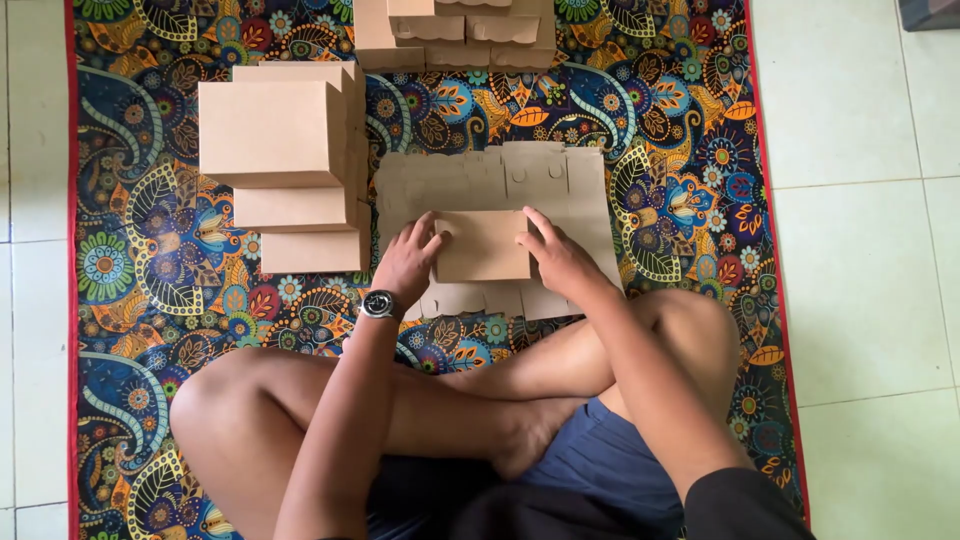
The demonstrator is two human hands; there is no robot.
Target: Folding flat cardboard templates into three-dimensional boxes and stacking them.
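Crossed bare legs (420, 400) in dark blue shorts are filling the near part of the view, resting on a colourful paisley-patterned mat (690, 130) with a red border, which is lying on a pale tiled floor (860, 280). Just beyond the knees, a flat brown cardboard box blank (555, 185) with cut flaps is lying spread on the mat. On the middle of this blank, a small folded brown cardboard panel (483, 245) is being pressed from both sides. Wearing a dark wristwatch (380, 304), the left hand (408, 262) is gripping the panel's left edge, fingers curled over it. Opposite it, the right hand (558, 258) is holding the panel's right edge, fingers spread along the top corner. Left of the blank, a stack of finished brown cardboard boxes (285, 150) is standing, touching the blank's left side. Beyond the blank, at the mat's far end, more flat brown cardboard blanks (450, 35) are lying piled.
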